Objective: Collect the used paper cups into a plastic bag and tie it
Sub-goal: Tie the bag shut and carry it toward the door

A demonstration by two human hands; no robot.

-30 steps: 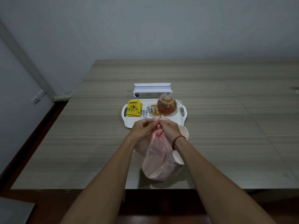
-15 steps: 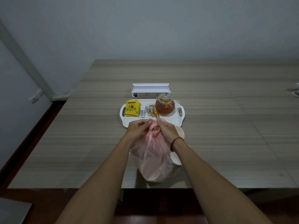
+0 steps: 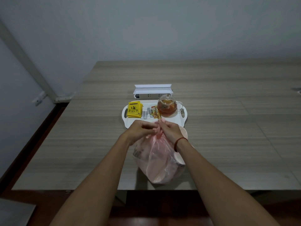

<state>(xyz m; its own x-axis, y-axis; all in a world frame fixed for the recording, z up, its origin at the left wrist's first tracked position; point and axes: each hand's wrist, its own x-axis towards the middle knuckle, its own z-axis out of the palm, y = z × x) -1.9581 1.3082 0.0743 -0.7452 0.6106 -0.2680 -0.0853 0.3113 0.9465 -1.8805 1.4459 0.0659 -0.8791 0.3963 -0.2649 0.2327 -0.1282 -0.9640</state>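
Pink plastic bag (image 3: 158,162), cups inside, near table edge: left hand (image 3: 140,132) and right hand (image 3: 169,132) pinch its gathered mouth; advisable to keep both tails taut, cinching the knot low.

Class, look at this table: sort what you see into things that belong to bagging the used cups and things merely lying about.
Part of the job:
pink plastic bag
cups inside it, dimly seen
left hand and right hand, both gripping the bag's neck

Lying about:
white tray
glass teapot
yellow tea packets
sachets
white box
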